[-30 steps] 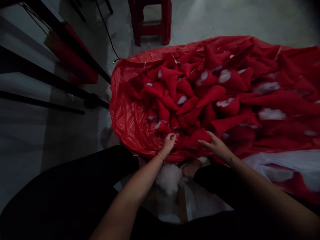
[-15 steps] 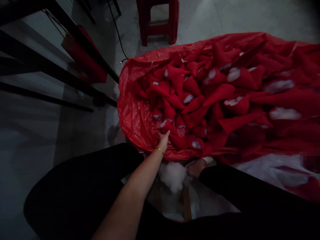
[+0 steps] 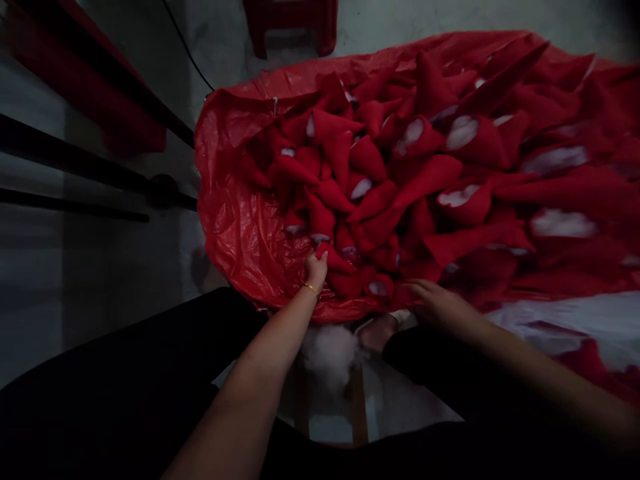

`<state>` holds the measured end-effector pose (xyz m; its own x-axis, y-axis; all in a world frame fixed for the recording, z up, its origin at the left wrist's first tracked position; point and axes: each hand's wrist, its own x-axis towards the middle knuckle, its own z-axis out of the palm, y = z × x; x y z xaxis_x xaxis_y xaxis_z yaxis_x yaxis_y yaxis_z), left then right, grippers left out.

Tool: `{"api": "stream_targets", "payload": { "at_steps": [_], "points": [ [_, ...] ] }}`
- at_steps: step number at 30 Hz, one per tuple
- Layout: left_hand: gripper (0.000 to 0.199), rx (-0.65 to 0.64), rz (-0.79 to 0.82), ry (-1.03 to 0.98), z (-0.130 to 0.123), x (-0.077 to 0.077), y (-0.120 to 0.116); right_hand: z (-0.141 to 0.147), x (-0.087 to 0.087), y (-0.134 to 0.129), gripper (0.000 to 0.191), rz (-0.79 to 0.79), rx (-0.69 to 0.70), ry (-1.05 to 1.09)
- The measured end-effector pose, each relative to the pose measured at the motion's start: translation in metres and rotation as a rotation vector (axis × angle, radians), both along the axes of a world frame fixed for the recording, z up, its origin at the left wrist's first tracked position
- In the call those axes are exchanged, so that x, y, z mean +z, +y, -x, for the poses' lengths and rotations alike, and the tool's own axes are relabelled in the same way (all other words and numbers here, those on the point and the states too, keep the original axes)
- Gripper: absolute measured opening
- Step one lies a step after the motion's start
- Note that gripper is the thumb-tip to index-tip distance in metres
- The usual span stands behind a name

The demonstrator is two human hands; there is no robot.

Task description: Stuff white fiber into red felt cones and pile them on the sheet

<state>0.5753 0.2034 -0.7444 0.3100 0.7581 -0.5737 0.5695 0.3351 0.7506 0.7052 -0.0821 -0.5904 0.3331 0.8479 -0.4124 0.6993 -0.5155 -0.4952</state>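
"Reaching forward and down with both arms?"

"Yes, both. Stretching the left arm nearly straight, up from the lower middle of the view. Wearing a thin gold bracelet at that wrist."

"And the left hand? Wide or narrow in the grip?"

"Narrow. Pinching the end of a small red cone, with fingers curled and thumb uppermost."

"Lying where, that cone?"

"At the near-left edge of a large pile of red cones, inside the rim of a crumpled red plastic sheet. Extending rightward from the fingertips, just beside other cones. Showing white stuffing at many open ends across the pile."

"And the right hand?"

"Slanting in from the lower right, with the forearm low and the fingers pointing left, at the near edge of the pile. Too blurred and dim there; cannot tell whether holding a piece or only touching the red fabric."

"Anything close by?"

"Below the sheet, between two legs in black trousers, a loose tuft of white fluff, near a foot. To the right, just below the pile, some pale see-through plastic with red fabric beside or within; cannot tell which."

"Farther off?"

"Beyond the sheet, a red stool on the grey floor, cut off by the top edge. To the left, black bars and a dark cord running to the sheet's rim."
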Motion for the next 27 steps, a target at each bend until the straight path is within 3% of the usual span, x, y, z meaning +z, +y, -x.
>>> {"api": "stream_targets", "payload": {
  "at_steps": [2, 4, 6, 8, 10, 12, 15, 17, 20, 24, 27],
  "points": [
    [0.024, 0.013, 0.006, -0.027, 0.013, 0.012, -0.002, 0.012, -0.036, 0.033, 0.058, 0.062, 0.124, -0.117],
    [0.028, 0.048, 0.087, -0.097, 0.027, 0.026, -0.003, 0.024, -0.068, 0.059, 0.054, 0.107, 0.148, -0.169],
    [0.034, 0.11, 0.246, -0.214, 0.038, 0.041, -0.003, 0.027, -0.087, 0.074, 0.038, 0.124, 0.098, -0.128],
    [0.04, 0.154, 0.384, -0.326, 0.046, 0.057, -0.003, 0.021, -0.091, 0.079, 0.025, 0.11, 0.036, -0.086],
    [0.044, 0.142, 0.411, -0.386, 0.051, 0.072, -0.005, 0.012, -0.081, 0.08, 0.021, 0.054, -0.071, -0.034],
    [0.045, 0.107, 0.382, -0.41, 0.054, 0.086, -0.009, 0.006, -0.06, 0.081, 0.02, -0.067, -0.29, 0.134],
    [0.043, 0.047, 0.328, -0.382, 0.058, 0.106, -0.017, 0.01, -0.02, 0.083, 0.045, -0.266, -0.663, 0.605],
    [0.04, -0.006, 0.28, -0.373, 0.062, 0.119, -0.022, 0.019, 0.005, 0.083, 0.059, -0.285, -0.78, 0.877],
    [0.038, -0.085, 0.217, -0.372, 0.066, 0.14, -0.026, 0.036, 0.029, 0.08, 0.061, -0.251, -0.843, 1.061],
    [0.038, -0.184, 0.208, -0.36, 0.07, 0.164, -0.027, 0.055, 0.043, 0.072, 0.057, -0.281, -0.81, 1.1],
    [0.039, -0.262, 0.18, -0.36, 0.072, 0.173, -0.031, 0.067, 0.05, 0.069, 0.075, -0.33, -0.741, 1.115]
  ]
}}
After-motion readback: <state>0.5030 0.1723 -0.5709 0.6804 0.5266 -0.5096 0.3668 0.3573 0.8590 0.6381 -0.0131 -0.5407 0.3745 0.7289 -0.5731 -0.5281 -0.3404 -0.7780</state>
